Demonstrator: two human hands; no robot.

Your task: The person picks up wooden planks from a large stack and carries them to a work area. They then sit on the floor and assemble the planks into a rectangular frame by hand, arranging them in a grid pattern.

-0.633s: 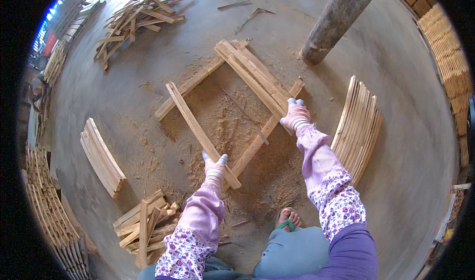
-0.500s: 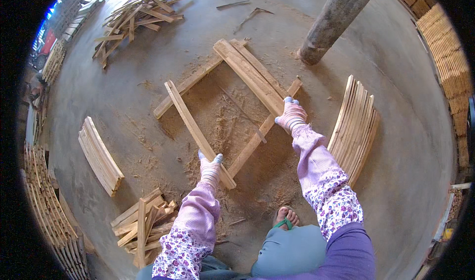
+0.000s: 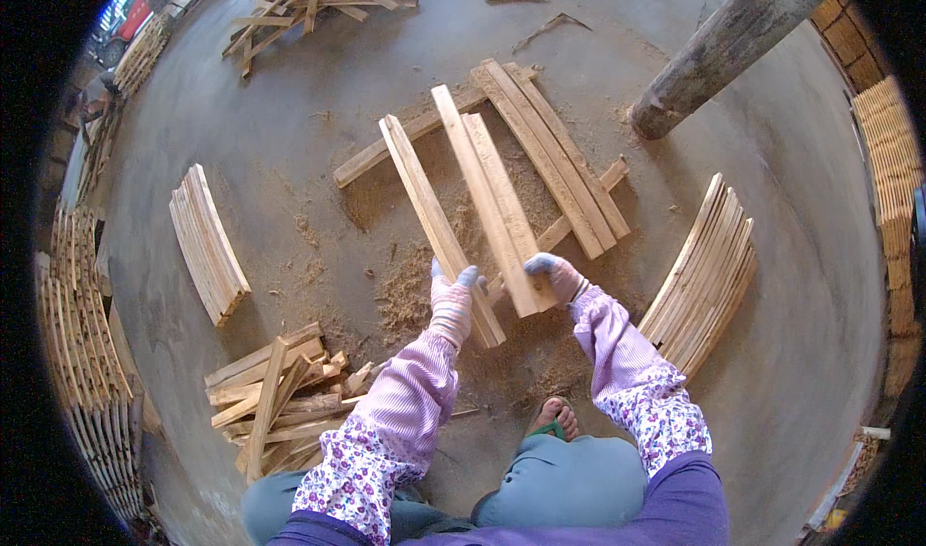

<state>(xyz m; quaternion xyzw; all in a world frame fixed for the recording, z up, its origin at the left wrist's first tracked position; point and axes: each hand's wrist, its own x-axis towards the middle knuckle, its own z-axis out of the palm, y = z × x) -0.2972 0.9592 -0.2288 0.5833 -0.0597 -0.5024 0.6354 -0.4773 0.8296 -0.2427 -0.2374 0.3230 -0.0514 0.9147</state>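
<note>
My left hand (image 3: 451, 305), in a striped knit glove, is closed around the near end of a narrow wooden plank (image 3: 422, 202). My right hand (image 3: 558, 278), gloved alike, grips the near end of a pair of wooden planks (image 3: 497, 199) lying side by side. The far ends of both loads point away from me. Beyond my right hand, several planks (image 3: 552, 155) rest across a far wooden bar (image 3: 381, 155) and a nearer bar (image 3: 613, 174). The held planks partly hide the nearer bar.
A neat stack of planks (image 3: 709, 276) lies at right, another stack (image 3: 209, 247) at left. Short offcuts (image 3: 270, 392) are heaped near my left knee. A scrap pile (image 3: 309, 1) lies far off; a thick post (image 3: 719, 54) stands at far right. Sawdust covers the floor.
My right hand has lifted planks off the ones on the bars and brought them left and nearer. My left hand, still holding its plank, has moved slightly up and right in view.
</note>
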